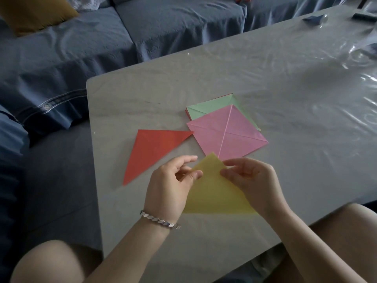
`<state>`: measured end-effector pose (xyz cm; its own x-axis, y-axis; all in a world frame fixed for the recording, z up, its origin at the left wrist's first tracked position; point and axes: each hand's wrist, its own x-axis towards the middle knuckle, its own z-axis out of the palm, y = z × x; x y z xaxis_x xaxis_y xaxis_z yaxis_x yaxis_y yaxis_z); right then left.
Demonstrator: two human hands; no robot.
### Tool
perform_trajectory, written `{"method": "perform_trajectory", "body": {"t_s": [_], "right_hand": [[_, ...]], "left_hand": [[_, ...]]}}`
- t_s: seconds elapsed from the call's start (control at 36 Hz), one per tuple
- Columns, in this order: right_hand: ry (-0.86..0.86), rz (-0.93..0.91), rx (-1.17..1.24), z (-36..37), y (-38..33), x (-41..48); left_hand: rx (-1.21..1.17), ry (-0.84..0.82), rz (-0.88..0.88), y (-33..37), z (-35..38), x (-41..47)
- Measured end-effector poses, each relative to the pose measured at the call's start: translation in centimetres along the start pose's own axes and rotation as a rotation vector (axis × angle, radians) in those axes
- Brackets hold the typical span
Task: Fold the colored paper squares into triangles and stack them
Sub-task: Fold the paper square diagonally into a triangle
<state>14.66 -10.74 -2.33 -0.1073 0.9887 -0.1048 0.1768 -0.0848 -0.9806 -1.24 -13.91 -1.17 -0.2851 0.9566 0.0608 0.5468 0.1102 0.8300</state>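
Hands held one yellow triangle [214, 193] over the near part of the table [285, 88]. The left hand [169, 186], with a bracelet [161, 220] at its wrist, pinched the triangle's left slope near the apex, and the right hand [253, 180] pinched the right slope opposite. Both hid parts of its sides. Left of it, one red triangle [153, 150] lay flat. Beyond its apex, one creased pink square [234, 135] overlapped one green sheet [210, 107], hiding most of it. Red edges under the green were too thin to count.
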Motion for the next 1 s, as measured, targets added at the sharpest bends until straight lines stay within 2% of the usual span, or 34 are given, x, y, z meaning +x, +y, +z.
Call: {"method": "perform_trajectory", "body": {"t_s": [0.44, 0.72, 1.0], "right_hand": [[-0.009, -0.103, -0.127, -0.23, -0.38, 0.03], [-0.048, -0.117, -0.116, -0.16, -0.12, 0.26], [-0.034, -0.1, -0.094, -0.21, 0.15, 0.17]], "left_hand": [[0.013, 0.034, 0.042, 0.34, -0.2, 0.11], [0.082, 0.083, 0.08, 0.53, -0.05, -0.11], [0.087, 0.047, 0.097, 0.56, -0.08, -0.07]]}}
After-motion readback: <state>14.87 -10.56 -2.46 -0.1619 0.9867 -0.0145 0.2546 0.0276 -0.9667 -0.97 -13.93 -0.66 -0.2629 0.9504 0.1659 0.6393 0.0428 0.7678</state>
